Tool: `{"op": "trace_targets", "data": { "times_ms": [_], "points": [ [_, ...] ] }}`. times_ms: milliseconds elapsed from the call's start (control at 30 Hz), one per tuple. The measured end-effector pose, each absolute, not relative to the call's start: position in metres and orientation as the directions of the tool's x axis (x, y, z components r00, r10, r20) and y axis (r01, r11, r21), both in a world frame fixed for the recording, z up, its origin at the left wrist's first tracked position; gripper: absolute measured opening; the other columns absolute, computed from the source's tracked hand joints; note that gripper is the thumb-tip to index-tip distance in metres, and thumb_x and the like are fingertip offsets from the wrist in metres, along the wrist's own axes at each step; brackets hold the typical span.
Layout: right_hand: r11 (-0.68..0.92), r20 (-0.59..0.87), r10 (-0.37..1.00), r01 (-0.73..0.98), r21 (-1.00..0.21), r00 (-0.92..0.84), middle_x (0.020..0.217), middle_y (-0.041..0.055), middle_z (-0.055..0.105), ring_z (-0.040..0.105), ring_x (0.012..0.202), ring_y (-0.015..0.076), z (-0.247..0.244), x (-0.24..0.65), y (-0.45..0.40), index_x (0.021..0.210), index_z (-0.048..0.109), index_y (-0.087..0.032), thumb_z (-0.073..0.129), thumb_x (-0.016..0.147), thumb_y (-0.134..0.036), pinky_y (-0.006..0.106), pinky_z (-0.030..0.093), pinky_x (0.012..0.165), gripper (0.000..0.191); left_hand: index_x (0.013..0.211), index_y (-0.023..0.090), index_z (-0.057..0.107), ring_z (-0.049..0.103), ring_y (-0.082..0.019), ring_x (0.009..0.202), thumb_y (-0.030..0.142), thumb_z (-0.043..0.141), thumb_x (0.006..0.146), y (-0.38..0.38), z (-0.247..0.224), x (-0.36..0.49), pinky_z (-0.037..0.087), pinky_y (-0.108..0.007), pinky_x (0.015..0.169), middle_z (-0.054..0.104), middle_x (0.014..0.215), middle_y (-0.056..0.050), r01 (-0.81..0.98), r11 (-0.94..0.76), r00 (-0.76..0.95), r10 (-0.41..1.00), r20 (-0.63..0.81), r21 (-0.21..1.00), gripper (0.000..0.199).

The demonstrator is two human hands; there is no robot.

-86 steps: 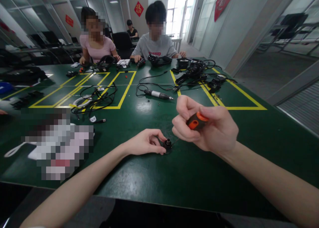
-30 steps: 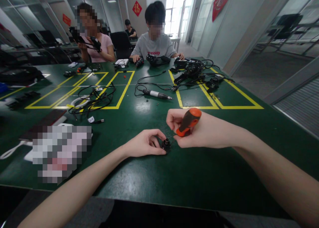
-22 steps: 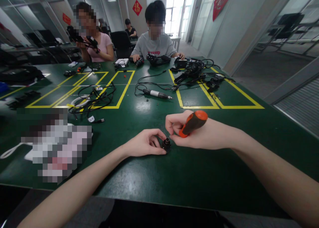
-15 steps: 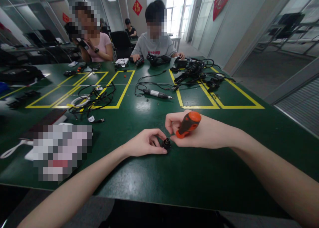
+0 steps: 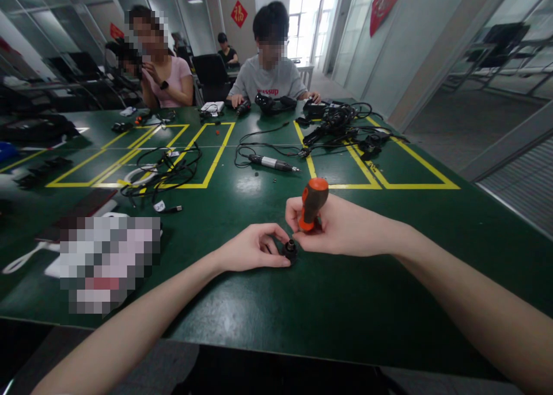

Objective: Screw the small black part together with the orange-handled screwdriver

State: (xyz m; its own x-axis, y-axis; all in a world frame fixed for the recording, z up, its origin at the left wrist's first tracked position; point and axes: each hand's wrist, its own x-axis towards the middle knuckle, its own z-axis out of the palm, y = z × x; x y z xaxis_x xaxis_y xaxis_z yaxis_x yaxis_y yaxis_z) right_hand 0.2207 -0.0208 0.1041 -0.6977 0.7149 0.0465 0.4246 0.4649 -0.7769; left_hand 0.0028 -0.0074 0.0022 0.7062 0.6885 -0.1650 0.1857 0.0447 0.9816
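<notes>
My left hand [image 5: 254, 247] grips a small round black part [image 5: 290, 251] between thumb and fingers on the green table [image 5: 233, 308]. A metallic piece shows at the top of that part. Just to its right, my right hand [image 5: 341, 225] is closed around an orange and dark grey screwdriver [image 5: 315, 202], handle end up and nearly upright. The screwdriver's tip is too small to make out near the black part.
A silver and black electric screwdriver [image 5: 272, 163] lies beyond my hands. Cables [image 5: 173, 173] lie to the left, and a black cable pile [image 5: 337, 124] at the back right. A blurred pouch [image 5: 108, 262] is at left. Two people [image 5: 270, 75] are across the table.
The screwdriver handle has swung left and is more upright in my right hand. My left hand still holds the black part. The person at the back left has shifted their raised hands slightly.
</notes>
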Motion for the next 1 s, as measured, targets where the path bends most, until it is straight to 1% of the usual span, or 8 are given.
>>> {"op": "trace_targets", "data": {
  "times_ms": [167, 233, 400, 533, 700, 833, 900, 1000],
  "points": [
    [0.402, -0.018, 0.695, 0.409, -0.819, -0.719, 0.070, -0.0061, 0.051, 0.046, 0.061, 0.0104, 0.104, 0.223, -0.021, 0.079, 0.054, -0.020, 0.064, 0.073, -0.012, 0.022, 0.037, 0.056, 0.014, 0.103, 0.014, 0.067, 0.067, -0.011, 0.064, 0.027, 0.088, 0.073, -0.007, 0.002, 0.003, 0.051, -0.022, 0.062, 0.073, 0.080, -0.001, 0.172, 0.042, 0.707, 0.691, -0.153, 0.984, 0.038],
    [0.417, -0.017, 0.686, 0.412, -0.810, -0.728, 0.070, -0.0062, 0.050, 0.045, 0.062, 0.0102, 0.103, 0.223, -0.021, 0.079, 0.053, -0.020, 0.065, 0.073, -0.012, 0.022, 0.037, 0.056, 0.015, 0.103, 0.014, 0.067, 0.067, -0.011, 0.065, 0.027, 0.088, 0.073, -0.007, 0.001, 0.003, 0.051, -0.022, 0.061, 0.073, 0.080, -0.001, 0.169, 0.044, 0.709, 0.688, -0.152, 0.985, 0.039],
    [0.476, 0.034, 0.686, 0.413, -0.776, -0.727, 0.068, -0.0058, 0.048, 0.043, 0.060, 0.0108, 0.100, 0.221, -0.019, 0.080, 0.054, -0.019, 0.063, 0.080, -0.020, 0.024, 0.035, 0.056, 0.009, 0.106, 0.013, 0.067, 0.066, -0.011, 0.063, 0.028, 0.087, 0.074, -0.007, 0.001, 0.002, 0.050, -0.021, 0.060, 0.072, 0.074, 0.000, 0.191, 0.047, 0.706, 0.688, -0.170, 0.980, 0.040],
    [0.449, 0.044, 0.704, 0.397, -0.800, -0.708, 0.068, -0.0064, 0.049, 0.043, 0.060, 0.0102, 0.102, 0.220, -0.020, 0.079, 0.053, -0.019, 0.061, 0.075, -0.012, 0.023, 0.036, 0.057, 0.012, 0.104, 0.013, 0.068, 0.067, -0.012, 0.063, 0.028, 0.086, 0.075, -0.008, 0.001, 0.003, 0.050, -0.022, 0.061, 0.071, 0.072, 0.001, 0.197, 0.030, 0.699, 0.696, -0.162, 0.980, 0.037],
    [0.403, -0.005, 0.684, 0.383, -0.831, -0.730, 0.069, -0.0073, 0.048, 0.043, 0.060, 0.0096, 0.104, 0.223, -0.022, 0.080, 0.051, -0.020, 0.063, 0.070, -0.009, 0.022, 0.036, 0.056, 0.019, 0.108, 0.012, 0.072, 0.067, -0.012, 0.063, 0.028, 0.086, 0.075, -0.009, 0.000, 0.002, 0.049, -0.021, 0.060, 0.072, 0.072, -0.001, 0.212, 0.023, 0.676, 0.718, -0.164, 0.977, 0.040],
    [0.424, -0.001, 0.677, 0.391, -0.817, -0.736, 0.065, -0.0081, 0.043, 0.038, 0.058, 0.0090, 0.100, 0.225, -0.020, 0.076, 0.049, -0.020, 0.064, 0.078, -0.015, 0.023, 0.033, 0.055, 0.016, 0.111, 0.011, 0.073, 0.066, -0.012, 0.063, 0.029, 0.084, 0.077, -0.009, 0.000, 0.002, 0.049, -0.021, 0.061, 0.073, 0.074, -0.003, 0.232, 0.020, 0.681, 0.711, -0.177, 0.973, 0.040],
    [0.431, 0.007, 0.680, 0.392, -0.812, -0.733, 0.065, -0.0075, 0.044, 0.039, 0.058, 0.0097, 0.097, 0.225, -0.018, 0.077, 0.051, -0.020, 0.064, 0.084, -0.021, 0.023, 0.035, 0.055, 0.015, 0.114, 0.011, 0.073, 0.066, -0.011, 0.063, 0.029, 0.083, 0.079, -0.010, 0.000, 0.002, 0.049, -0.020, 0.061, 0.073, 0.074, -0.003, 0.243, 0.010, 0.682, 0.710, -0.178, 0.970, 0.041],
    [0.437, 0.021, 0.671, 0.372, -0.819, -0.741, 0.065, -0.0068, 0.048, 0.041, 0.058, 0.0105, 0.094, 0.226, -0.016, 0.083, 0.052, -0.020, 0.066, 0.085, -0.024, 0.023, 0.036, 0.055, 0.015, 0.113, 0.011, 0.073, 0.064, -0.011, 0.061, 0.029, 0.080, 0.081, -0.012, 0.000, 0.003, 0.050, -0.020, 0.061, 0.072, 0.071, -0.001, 0.256, -0.041, 0.679, 0.719, -0.149, 0.966, 0.038]
  ]
}}
